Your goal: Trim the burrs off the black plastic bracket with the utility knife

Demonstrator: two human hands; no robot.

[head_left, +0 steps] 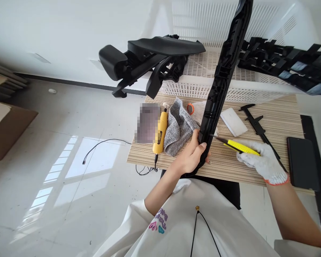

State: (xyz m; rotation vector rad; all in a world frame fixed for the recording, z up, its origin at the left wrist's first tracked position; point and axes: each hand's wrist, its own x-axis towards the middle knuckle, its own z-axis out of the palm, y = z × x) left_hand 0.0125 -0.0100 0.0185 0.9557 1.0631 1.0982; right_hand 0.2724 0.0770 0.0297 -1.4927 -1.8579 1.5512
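Note:
My bare left hand (192,156) is closed around the lower part of a long black plastic trim piece (219,84), which stands tilted up and away from me. My right hand (266,162), in a white knit glove with an orange cuff, grips a yellow utility knife (242,147). The knife's dark tip points left and lies close to the edge of the trim piece, just right of my left thumb; whether it touches cannot be made out. A grey cloth (178,130) lies beside my left hand.
On the striped table (230,167) lie a yellow rotary tool (161,132), a white block (233,121), black calipers (256,125) and a dark phone (302,163). Behind stands a white basket (187,89) with black plastic parts (160,48) jutting out left and more parts (283,62) right.

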